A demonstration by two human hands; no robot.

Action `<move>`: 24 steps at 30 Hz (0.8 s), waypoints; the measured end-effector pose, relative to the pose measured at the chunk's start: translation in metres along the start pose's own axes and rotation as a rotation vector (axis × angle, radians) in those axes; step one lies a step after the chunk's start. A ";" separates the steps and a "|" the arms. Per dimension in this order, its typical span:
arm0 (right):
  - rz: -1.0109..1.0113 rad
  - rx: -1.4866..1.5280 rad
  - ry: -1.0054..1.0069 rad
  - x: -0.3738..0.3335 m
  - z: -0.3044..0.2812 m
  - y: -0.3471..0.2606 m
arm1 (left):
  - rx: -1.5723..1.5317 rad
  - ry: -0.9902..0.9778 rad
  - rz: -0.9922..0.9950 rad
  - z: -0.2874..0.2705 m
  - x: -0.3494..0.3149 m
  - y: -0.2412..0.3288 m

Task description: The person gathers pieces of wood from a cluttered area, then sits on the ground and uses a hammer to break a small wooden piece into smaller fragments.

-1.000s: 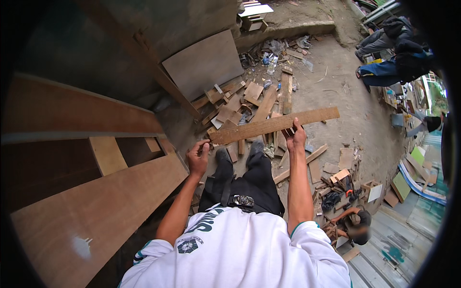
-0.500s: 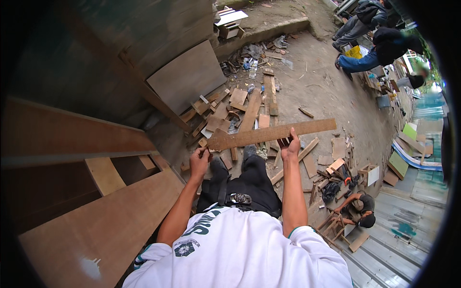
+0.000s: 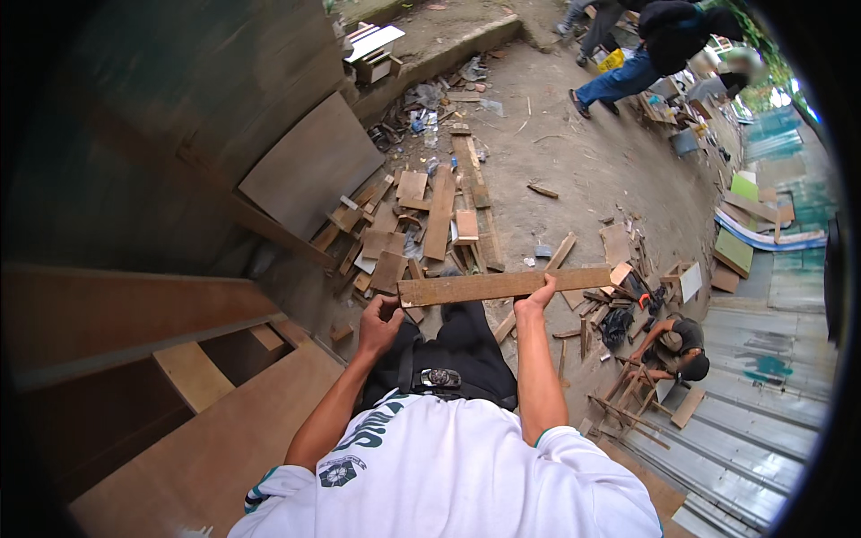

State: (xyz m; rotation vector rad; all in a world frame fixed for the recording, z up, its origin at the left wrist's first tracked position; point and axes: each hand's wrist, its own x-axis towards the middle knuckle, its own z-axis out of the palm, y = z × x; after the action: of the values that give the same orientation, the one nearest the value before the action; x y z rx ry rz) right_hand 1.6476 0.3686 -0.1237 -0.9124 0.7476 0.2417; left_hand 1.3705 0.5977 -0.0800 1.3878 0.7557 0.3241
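Note:
A long, narrow wooden plank (image 3: 493,287) lies across in front of me at waist height, almost level, its broad face turned up toward me. My right hand (image 3: 536,299) grips it right of the middle, thumb over the near edge and the other fingers hidden beneath. At the plank's left end, my left hand (image 3: 382,325) is closed, with thumb and forefinger pinching the near corner. Below the plank are my dark trousers and a belt buckle (image 3: 439,378).
Wood offcuts (image 3: 387,244) litter the ground ahead. At left stands a wooden cabinet frame (image 3: 193,377); a large board (image 3: 314,166) leans on the wall. A crouching person (image 3: 686,345) handles a small wooden frame at right. Another person (image 3: 664,58) stands at far right.
The plank has swung from sloping up to the right to nearly level, its right end coming lower. Both hands stay on it. My view has shifted, so the surroundings sit differently.

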 end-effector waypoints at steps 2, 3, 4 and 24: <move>0.046 0.041 -0.019 -0.003 -0.001 -0.005 | 0.033 -0.068 -0.058 -0.001 0.006 0.004; 0.018 0.035 0.002 -0.005 0.001 -0.008 | 0.050 -0.101 -0.087 -0.001 0.009 0.006; -0.009 0.030 0.022 -0.007 0.004 -0.010 | -0.024 -0.119 -0.093 0.001 0.012 0.008; -0.020 -0.124 0.078 0.014 0.035 -0.043 | -0.098 -0.611 -0.035 0.014 -0.005 0.053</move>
State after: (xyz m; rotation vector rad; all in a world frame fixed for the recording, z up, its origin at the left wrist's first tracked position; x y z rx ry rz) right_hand 1.6956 0.3685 -0.0933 -1.0516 0.8022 0.2376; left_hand 1.3876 0.5939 -0.0281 1.2814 0.2535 -0.0955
